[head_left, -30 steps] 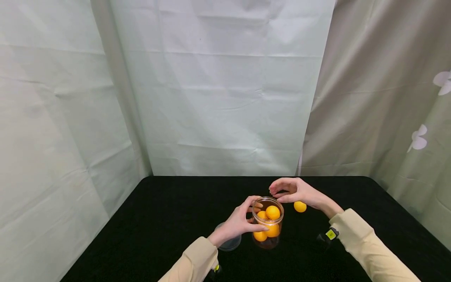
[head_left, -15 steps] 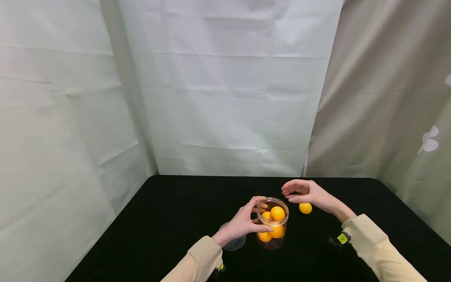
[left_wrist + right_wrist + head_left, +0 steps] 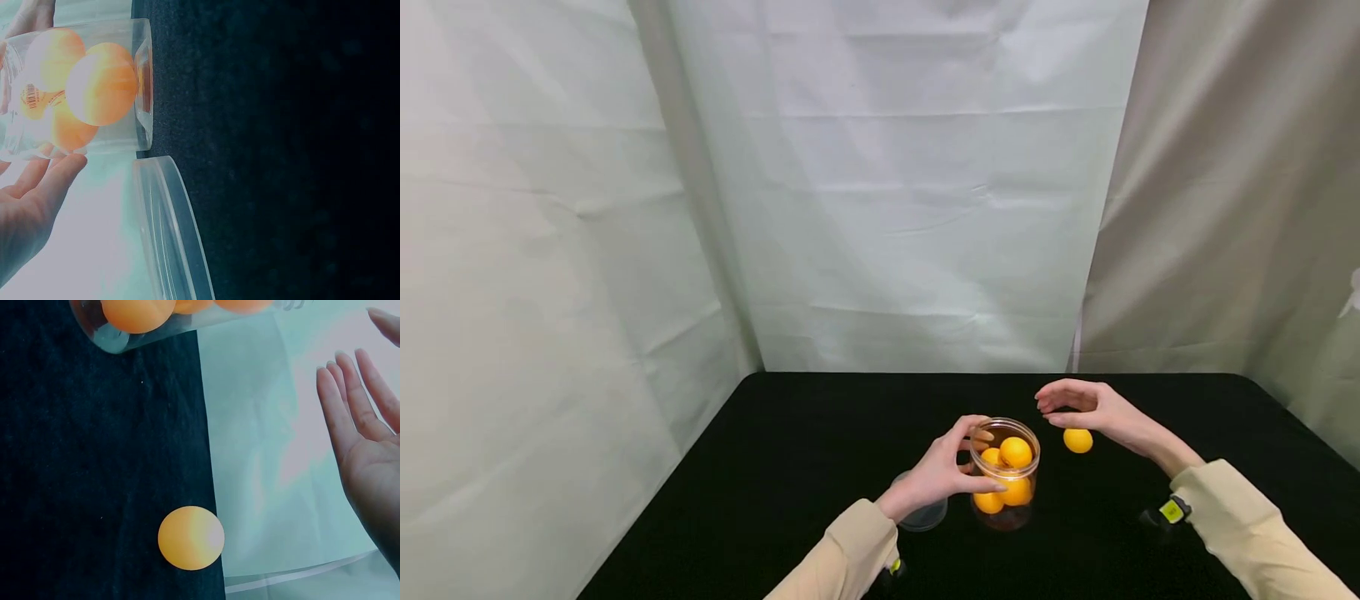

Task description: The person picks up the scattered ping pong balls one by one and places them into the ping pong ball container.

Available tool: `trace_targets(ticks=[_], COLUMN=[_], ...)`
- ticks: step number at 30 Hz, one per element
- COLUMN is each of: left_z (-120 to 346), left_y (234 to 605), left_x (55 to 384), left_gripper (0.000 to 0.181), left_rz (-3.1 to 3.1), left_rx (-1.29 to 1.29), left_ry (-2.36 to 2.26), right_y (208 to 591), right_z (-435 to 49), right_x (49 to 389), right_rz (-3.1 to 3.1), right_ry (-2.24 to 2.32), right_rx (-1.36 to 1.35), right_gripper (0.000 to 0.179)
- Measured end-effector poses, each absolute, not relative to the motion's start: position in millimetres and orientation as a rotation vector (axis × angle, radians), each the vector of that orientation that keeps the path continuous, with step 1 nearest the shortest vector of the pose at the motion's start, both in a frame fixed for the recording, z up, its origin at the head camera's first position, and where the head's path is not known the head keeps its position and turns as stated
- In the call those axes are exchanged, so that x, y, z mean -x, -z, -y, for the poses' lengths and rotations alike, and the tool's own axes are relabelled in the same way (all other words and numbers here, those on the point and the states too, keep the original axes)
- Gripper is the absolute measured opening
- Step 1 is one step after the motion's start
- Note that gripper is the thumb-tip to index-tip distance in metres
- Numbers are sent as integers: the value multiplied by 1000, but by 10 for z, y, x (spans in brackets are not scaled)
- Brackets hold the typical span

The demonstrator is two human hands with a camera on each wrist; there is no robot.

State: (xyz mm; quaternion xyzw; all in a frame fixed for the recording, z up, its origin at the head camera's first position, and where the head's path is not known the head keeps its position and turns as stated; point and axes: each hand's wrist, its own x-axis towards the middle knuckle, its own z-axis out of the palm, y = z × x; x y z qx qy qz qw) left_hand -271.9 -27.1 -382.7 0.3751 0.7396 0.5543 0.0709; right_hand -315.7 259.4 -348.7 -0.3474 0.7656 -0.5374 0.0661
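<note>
My left hand (image 3: 942,471) grips a clear plastic jar (image 3: 1004,519) round its side, thumb in front and fingers behind. The jar stands upright and uncovered on the black tabletop. Several orange table tennis balls (image 3: 102,84) lie inside it; print shows on some in the left wrist view. To the right of the jar, my right hand (image 3: 1105,412) hovers with fingers loosely bent and nothing between them. Below it a loose orange table tennis ball (image 3: 191,538) rests on the table, apart from the hand. A clear round lid (image 3: 169,228) lies left of the jar, partly covered by my left forearm.
The black cloth-covered table (image 3: 820,433) reaches back to a pale hanging sheet (image 3: 910,208). More curtains (image 3: 1210,208) hang along both sides. A dark wrist device with a yellow-green face (image 3: 1172,510) sits at the right sleeve.
The head view has swung left, so everything sits farther right in it. My right hand has drawn away from the jar's mouth to the right, while the left keeps hold of the jar.
</note>
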Motion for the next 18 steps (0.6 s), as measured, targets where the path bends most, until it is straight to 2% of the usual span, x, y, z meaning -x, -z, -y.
trace_targets(ticks=[10,18], left_z=[278,304], left_y=[4044,3932], left_x=[2871,2800], left_gripper=[65,66], left_rz=[-2221,-2200], left_rx=[-1091,-1108], left_ry=[-1665,-1653], right_y=[3565,3648], right_z=[-2615,-2680], right_x=[3158,3160], right_rz=[-2405,-2508], right_ry=[1640,1668], right_rx=[951,863], right_gripper=[33,36])
